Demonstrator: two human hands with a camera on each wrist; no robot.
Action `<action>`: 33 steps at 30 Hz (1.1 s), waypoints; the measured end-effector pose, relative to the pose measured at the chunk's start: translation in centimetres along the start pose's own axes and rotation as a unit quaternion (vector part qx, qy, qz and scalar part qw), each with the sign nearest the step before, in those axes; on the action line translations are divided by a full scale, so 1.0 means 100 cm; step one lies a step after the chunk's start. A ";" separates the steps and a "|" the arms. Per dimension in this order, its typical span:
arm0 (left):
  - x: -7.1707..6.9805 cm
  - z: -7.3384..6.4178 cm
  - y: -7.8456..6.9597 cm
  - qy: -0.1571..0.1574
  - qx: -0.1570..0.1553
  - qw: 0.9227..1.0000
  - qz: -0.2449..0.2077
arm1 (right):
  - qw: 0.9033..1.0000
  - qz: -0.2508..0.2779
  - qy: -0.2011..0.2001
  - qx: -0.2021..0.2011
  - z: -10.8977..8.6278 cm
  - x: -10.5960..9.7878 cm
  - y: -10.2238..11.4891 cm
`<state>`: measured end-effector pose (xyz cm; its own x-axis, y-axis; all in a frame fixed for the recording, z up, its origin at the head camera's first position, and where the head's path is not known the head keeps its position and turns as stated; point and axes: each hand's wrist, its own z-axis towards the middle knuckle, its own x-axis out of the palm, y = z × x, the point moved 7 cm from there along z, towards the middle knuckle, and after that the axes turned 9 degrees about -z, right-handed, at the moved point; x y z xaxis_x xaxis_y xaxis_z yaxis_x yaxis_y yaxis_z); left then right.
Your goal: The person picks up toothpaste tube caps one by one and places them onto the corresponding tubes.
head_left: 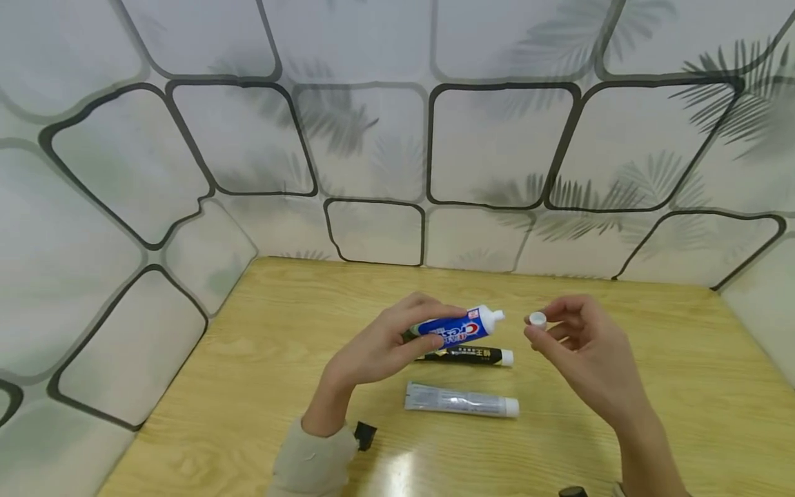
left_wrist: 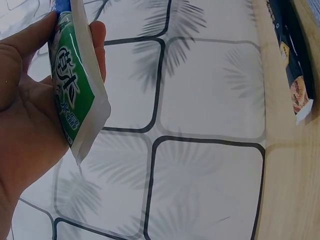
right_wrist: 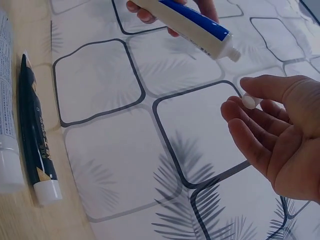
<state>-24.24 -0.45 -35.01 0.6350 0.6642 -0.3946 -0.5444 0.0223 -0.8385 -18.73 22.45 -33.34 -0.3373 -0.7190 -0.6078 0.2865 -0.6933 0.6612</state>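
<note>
My left hand (head_left: 385,338) grips a blue, white and green toothpaste tube (head_left: 462,328) above the table, its bare white nozzle pointing right. The tube's flat green end (left_wrist: 77,95) shows in the left wrist view, between thumb and fingers. Just right of the nozzle, my right hand (head_left: 590,352) pinches a small white cap (head_left: 537,320) between thumb and fingertips. In the right wrist view the cap (right_wrist: 251,101) sits a short gap below the open nozzle (right_wrist: 233,54).
Below the held tube, a black toothpaste tube (head_left: 475,355) with a white cap lies on the wooden table (head_left: 248,386). Nearer lies a silver-white tube (head_left: 461,400), also capped. A small black piece (head_left: 365,436) is by the left sleeve. A patterned wall (head_left: 373,152) stands behind.
</note>
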 end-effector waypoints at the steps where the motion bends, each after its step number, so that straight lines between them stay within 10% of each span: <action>1: 0.000 0.001 -0.001 0.001 0.002 1.000 -0.002 | 1.000 -0.001 -0.003 -0.007 0.000 -0.001 0.001; 10: 0.000 0.005 -0.011 0.011 0.022 1.000 0.013 | 0.994 0.046 -0.033 -0.091 0.001 -0.004 0.015; 20: 0.004 0.003 -0.017 0.028 0.042 0.999 0.003 | 0.987 0.064 0.019 -0.148 -0.001 -0.001 0.028; 33: 0.006 -0.002 -0.018 0.018 0.034 0.999 0.019 | 0.992 0.063 0.013 -0.111 -0.007 0.000 0.026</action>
<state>-22.81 -0.23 -33.80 0.6323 0.6377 -0.4400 -0.6037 0.0496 -0.7956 -17.39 20.56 -31.91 -0.2633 -0.7992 -0.5403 0.5168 -0.5897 0.6206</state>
